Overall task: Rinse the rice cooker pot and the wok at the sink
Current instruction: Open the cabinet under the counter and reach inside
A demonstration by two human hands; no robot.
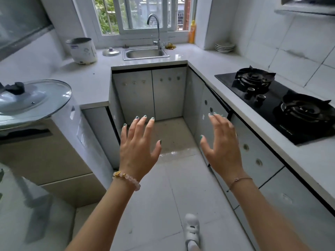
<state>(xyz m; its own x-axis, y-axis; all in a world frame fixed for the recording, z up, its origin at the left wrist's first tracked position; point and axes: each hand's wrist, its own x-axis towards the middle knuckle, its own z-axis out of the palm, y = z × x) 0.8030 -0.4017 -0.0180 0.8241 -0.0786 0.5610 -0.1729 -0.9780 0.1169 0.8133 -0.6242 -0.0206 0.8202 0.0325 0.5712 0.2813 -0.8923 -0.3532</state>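
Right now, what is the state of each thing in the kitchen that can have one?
Left hand: open, empty.
Right hand: open, empty.
Rice cooker: lid off, upright.
Small lid: lying on the counter, beside the sink.
Sink: no dishes inside.
Tap: no water running.
Burners: unlit, bare.
Glass lid: resting on something hidden.
Cabinet doors: shut.

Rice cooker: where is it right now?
Head view, far left counter: the rice cooker stands lidless beside a small metal lid, left of the sink.

sink point(146, 53): brushed steel, dull sheen
faucet point(156, 29): polished chrome
wok lid point(34, 97): clear glass, metal rim
countertop point(90, 82): smooth, glossy white
gas hob point(275, 104): glossy black glass
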